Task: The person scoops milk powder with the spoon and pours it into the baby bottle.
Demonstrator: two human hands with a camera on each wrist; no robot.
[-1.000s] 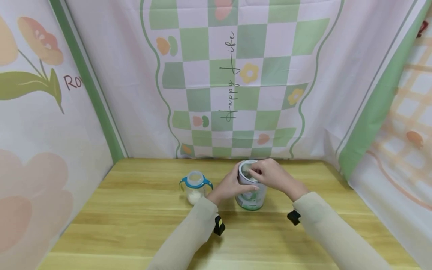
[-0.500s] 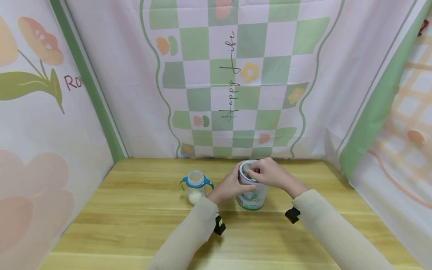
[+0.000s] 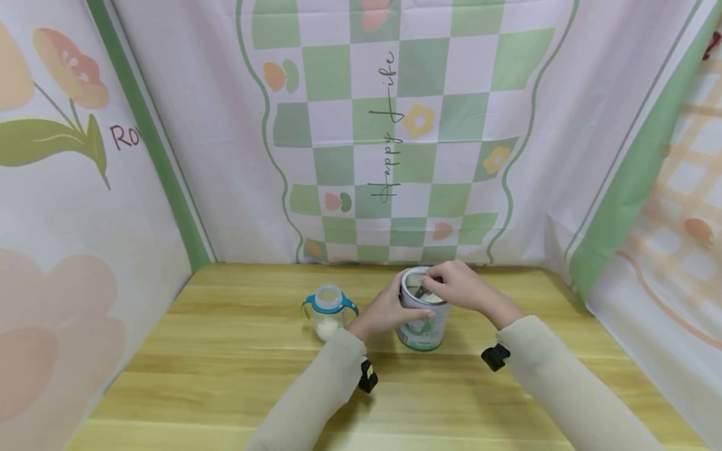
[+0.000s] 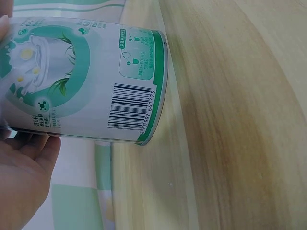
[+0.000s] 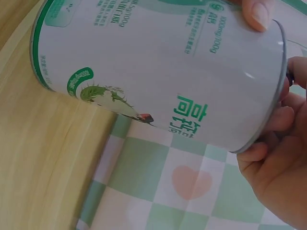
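In the head view we see the left hand (image 3: 389, 307), its fingers curled round the can (image 3: 423, 332) on the table (image 3: 225, 376), and the right hand (image 3: 461, 285) pinching a partly hidden utensil (image 3: 420, 292) at the open mouth, a blue-collared bottle (image 3: 328, 310) standing apart beyond the left wrist. From the left wrist we read a barcode (image 4: 132, 106) near the can's base. From the right wrist we find the right hand's fingers bent close at the rim

Green-checked hanging cloth (image 3: 417, 169), wood-grain table (image 3: 214, 382)
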